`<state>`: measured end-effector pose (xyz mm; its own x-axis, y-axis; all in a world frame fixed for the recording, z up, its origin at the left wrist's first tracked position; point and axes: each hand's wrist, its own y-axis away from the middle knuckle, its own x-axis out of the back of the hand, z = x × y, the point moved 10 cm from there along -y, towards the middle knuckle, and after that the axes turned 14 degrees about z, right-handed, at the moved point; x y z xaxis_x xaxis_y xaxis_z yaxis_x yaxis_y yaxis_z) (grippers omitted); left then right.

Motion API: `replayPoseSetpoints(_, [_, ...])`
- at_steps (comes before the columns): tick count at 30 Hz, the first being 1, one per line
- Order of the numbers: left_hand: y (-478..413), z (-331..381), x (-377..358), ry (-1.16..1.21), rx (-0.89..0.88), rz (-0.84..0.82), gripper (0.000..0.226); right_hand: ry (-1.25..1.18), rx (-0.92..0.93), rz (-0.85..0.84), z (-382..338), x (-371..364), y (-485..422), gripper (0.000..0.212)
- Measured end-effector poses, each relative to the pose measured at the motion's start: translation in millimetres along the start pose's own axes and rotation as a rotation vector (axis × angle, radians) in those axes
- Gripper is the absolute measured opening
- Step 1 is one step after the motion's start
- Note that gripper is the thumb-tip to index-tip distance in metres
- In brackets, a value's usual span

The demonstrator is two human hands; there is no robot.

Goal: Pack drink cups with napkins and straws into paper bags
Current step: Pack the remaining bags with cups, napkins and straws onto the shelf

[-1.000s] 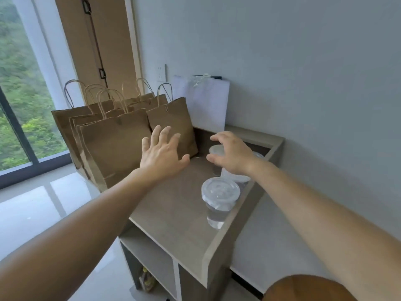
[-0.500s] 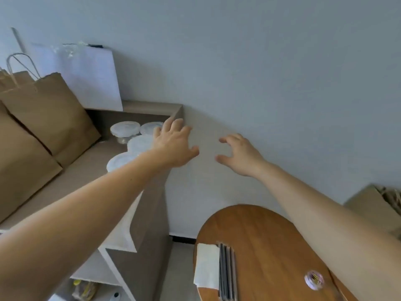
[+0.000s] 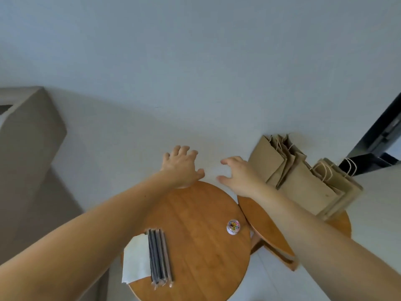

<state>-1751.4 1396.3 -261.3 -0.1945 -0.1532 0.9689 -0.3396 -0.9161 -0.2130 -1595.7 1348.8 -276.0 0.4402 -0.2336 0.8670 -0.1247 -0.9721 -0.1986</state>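
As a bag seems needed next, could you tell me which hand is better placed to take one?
Right, probably. The right hand is empty, open and just beside the folded paper bags; the left hand, also empty, is farther from them, above the round table's far edge.

On your left tabletop (image 3: pixel 199 246), the straws (image 3: pixel 159 257) lie against the right side of the napkins (image 3: pixel 135 259), near you; a small jar (image 3: pixel 233 227) sits farther right. The paper bags (image 3: pixel 303 177) rest on the right tabletop (image 3: pixel 260 224) by the far wall (image 3: pixel 195 61).
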Motion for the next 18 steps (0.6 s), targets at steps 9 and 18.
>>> replayPoseSetpoints(9, [-88,203,-96,0.039,-0.142,-0.148,0.069,0.096,-0.313,0.032,271,53,-2,0.038])
replayPoseSetpoints(18, [-121,317,-176,0.056,-0.202,-0.251,0.066,0.311,-0.626,0.115,478,87,7,0.046])
